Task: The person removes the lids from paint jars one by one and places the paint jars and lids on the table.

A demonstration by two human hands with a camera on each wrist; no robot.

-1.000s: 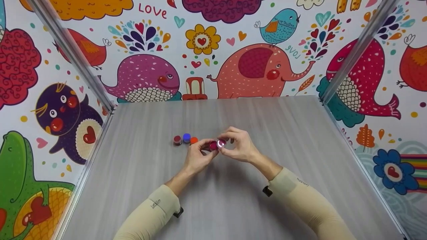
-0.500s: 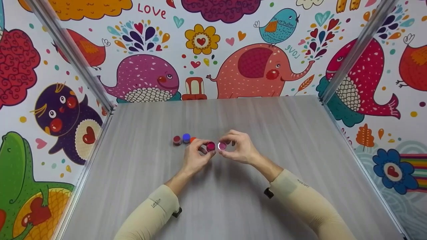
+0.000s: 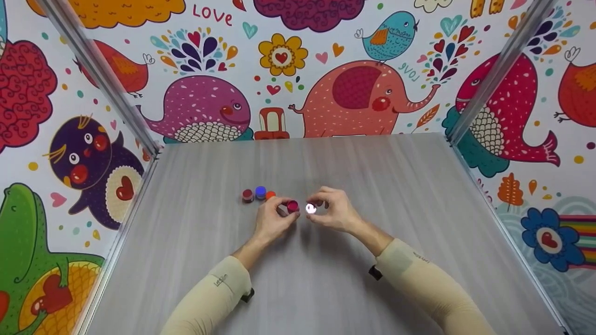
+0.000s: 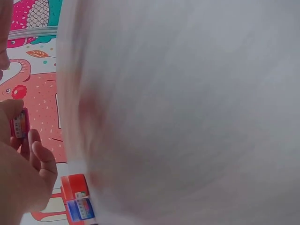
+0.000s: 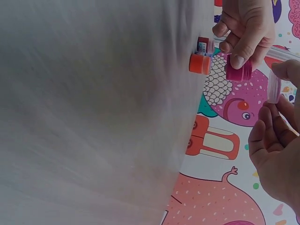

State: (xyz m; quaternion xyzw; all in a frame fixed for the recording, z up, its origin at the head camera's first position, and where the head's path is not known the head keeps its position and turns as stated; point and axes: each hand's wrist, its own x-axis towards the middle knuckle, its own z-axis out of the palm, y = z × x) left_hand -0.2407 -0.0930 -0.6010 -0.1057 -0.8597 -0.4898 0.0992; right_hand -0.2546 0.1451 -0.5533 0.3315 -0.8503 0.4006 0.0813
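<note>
hands meet near the middle of the grey worktop (image 3: 326,288), both arms in beige sleeves. left hand (image 3: 272,221) has its grip closed round a small magenta pot (image 3: 292,206), pinched between thumb and curled fingers; the pot is uncovered, its dark pink inside facing up, and it sits low over the worktop. in the right wrist view the same pot (image 5: 239,69) shows ribbed magenta sides under the left fingers (image 5: 243,47). right hand (image 3: 336,213) has its grip closed on a small clear lid (image 3: 310,209), held by the fingertips just beside the pot and not touching it; the lid catches the light and looks white from above. in the right wrist view the lid (image 5: 273,86) appears as a pale, see-through disc on edge between the right fingertips (image 5: 286,70). just to the left of the left hand stand three more little pots close together: a dark red pot (image 3: 247,196), a blue pot (image 3: 260,192) and an orange pot (image 3: 270,195), the orange one nearest the left knuckles. the orange pot (image 5: 199,63) shows again in the right wrist view, lying close to the magenta one. left wrist view is mostly blurred worktop, with a labelled red pot (image 4: 77,201) at its lower edge. bright cartoon wallpaper (image 3: 358,93) with an elephant and a whale surrounds the worktop.
</note>
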